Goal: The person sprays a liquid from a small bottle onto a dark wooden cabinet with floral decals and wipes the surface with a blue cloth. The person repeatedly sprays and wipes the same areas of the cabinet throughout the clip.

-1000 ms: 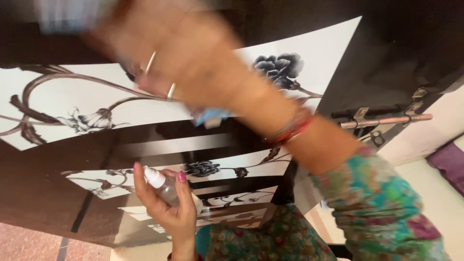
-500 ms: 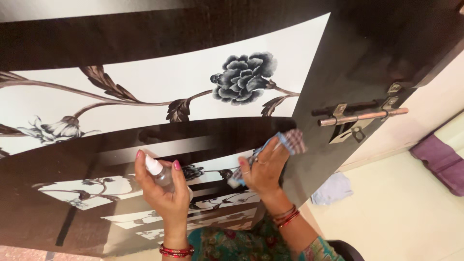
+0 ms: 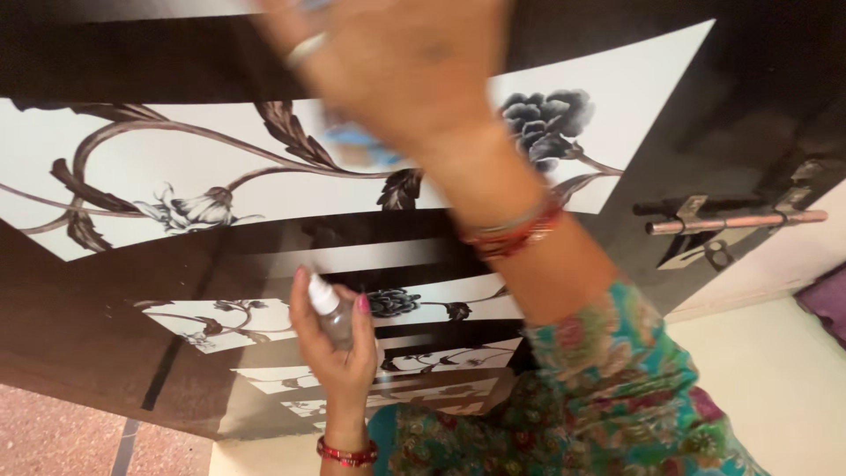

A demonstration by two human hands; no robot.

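Note:
I face a dark glossy door [image 3: 220,256] with white panels printed with grey flowers and leaves. My left hand [image 3: 339,353] grips a small clear spray bottle [image 3: 330,310] with a white nozzle, held close to the lower panels. My right hand [image 3: 397,66] is raised high against the upper white panel and is blurred by motion. It presses a blue-and-white cloth [image 3: 357,145], which peeks out under the palm. A ring shows on one finger and red bangles on both wrists.
A copper sliding bolt latch [image 3: 736,222] sits on the door's right edge. Beyond it are a pale wall, a cream floor and a purple object [image 3: 828,300] at the far right. Reddish floor shows at the lower left.
My right hand with the cloth has swung up from the door's middle band, beside the bottle, to the upper white panel. The left hand and bottle have barely shifted.

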